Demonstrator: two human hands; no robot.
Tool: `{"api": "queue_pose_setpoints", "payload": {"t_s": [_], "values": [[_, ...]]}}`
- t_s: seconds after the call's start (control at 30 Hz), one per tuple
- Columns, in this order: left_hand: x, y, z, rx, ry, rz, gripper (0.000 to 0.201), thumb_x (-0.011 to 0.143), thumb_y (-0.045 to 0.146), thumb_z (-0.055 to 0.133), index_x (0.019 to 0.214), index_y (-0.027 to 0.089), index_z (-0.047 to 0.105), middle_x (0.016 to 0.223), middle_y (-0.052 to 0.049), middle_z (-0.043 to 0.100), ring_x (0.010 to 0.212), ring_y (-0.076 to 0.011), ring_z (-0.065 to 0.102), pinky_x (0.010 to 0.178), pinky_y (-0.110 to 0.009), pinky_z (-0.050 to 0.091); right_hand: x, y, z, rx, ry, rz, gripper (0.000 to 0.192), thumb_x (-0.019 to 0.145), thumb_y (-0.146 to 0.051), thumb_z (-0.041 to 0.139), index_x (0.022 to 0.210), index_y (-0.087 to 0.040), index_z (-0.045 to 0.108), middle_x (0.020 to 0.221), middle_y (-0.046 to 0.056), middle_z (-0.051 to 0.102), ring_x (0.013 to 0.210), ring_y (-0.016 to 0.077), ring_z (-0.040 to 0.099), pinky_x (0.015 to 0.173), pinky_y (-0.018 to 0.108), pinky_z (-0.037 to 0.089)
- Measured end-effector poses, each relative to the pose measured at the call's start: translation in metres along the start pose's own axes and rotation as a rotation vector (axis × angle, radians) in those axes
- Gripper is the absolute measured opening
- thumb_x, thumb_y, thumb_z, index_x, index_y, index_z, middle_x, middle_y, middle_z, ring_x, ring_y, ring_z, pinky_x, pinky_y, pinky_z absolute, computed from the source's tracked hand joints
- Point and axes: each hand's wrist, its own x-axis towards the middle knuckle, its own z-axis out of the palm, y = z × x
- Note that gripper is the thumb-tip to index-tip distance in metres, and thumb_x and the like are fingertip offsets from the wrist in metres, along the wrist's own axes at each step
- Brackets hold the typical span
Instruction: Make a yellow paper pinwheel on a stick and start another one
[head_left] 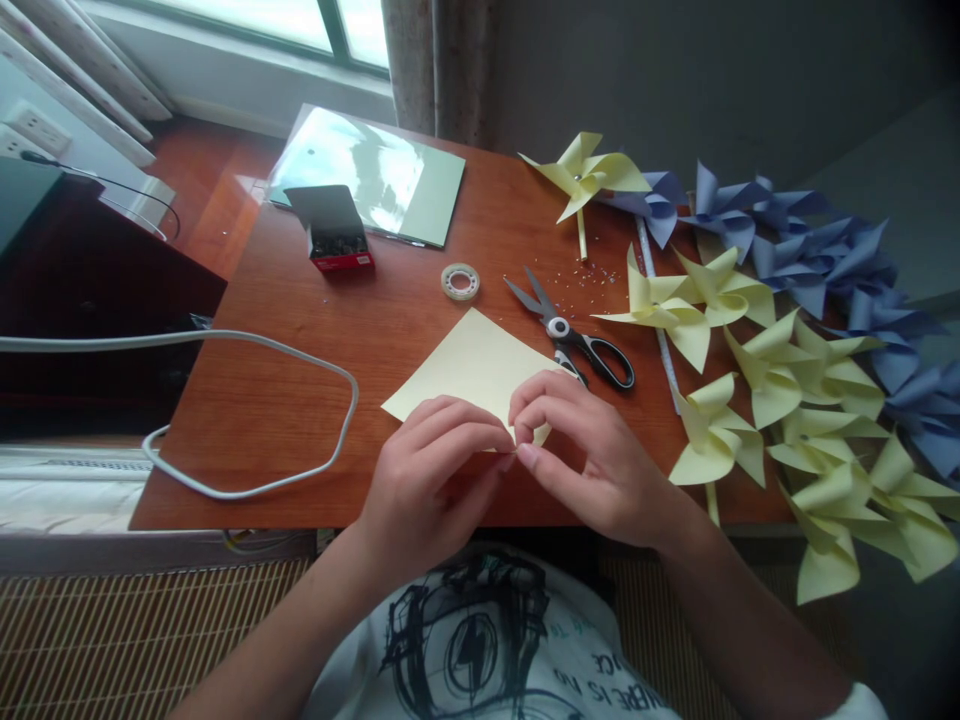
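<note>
A sheet of pale yellow paper lies at an angle near the table's front edge. My left hand pinches its near corner between thumb and fingers. Right beside it, my right hand is closed on the same corner, and the fingertips of both hands almost meet. My fingers partly hide that corner, so I cannot make out any fold there. Scissors with black and grey handles lie just beyond my right hand, blades slightly apart. Past the paper sits a roll of clear tape.
Yellow pinwheels and blue-violet pinwheels crowd the right side. An open small box of dark bits stands before a shiny pale green folder. A white cable loops over the left. Tiny scraps lie near the scissors.
</note>
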Motion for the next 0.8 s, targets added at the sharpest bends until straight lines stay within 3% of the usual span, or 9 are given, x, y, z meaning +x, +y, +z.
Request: {"api": "queue_pose_setpoints", "payload": {"t_s": [0.13,0.37,0.8], "values": [[0.0000,0.0014,-0.0005,-0.070,-0.023,-0.094,0.013,0.088,0.007,0.065,0.091,0.019,0.068,0.087,-0.006,0.072,0.082,-0.0181,0.066,0.076,-0.031,0.053,-0.0009,0.0006,0.0001,-0.136,0.062,-0.084,0.012,0.089,-0.009,0.059,0.089,-0.021,0.060,0.095,0.007,0.064,0.092,0.0216,0.059,0.085,0.041,0.051],[0.0030,0.0034,-0.0042,-0.112,0.010,-0.222,0.007,0.090,0.012,0.067,0.089,0.018,0.069,0.085,-0.005,0.072,0.081,-0.0168,0.067,0.076,-0.028,0.053,-0.0062,0.0023,0.0004,-0.517,0.169,-0.392,0.016,0.089,-0.009,0.067,0.101,-0.019,0.068,0.090,0.008,0.071,0.087,0.0225,0.061,0.079,0.039,0.053],[0.0057,0.0025,-0.0054,-0.140,-0.041,-0.304,0.006,0.091,0.017,0.067,0.088,0.018,0.071,0.085,-0.003,0.073,0.080,-0.0164,0.068,0.075,-0.027,0.052,-0.0063,-0.0013,-0.0020,-0.707,0.141,-0.451,0.006,0.092,-0.013,0.066,0.097,-0.016,0.069,0.092,0.010,0.074,0.090,0.0242,0.065,0.078,0.040,0.050]]}}
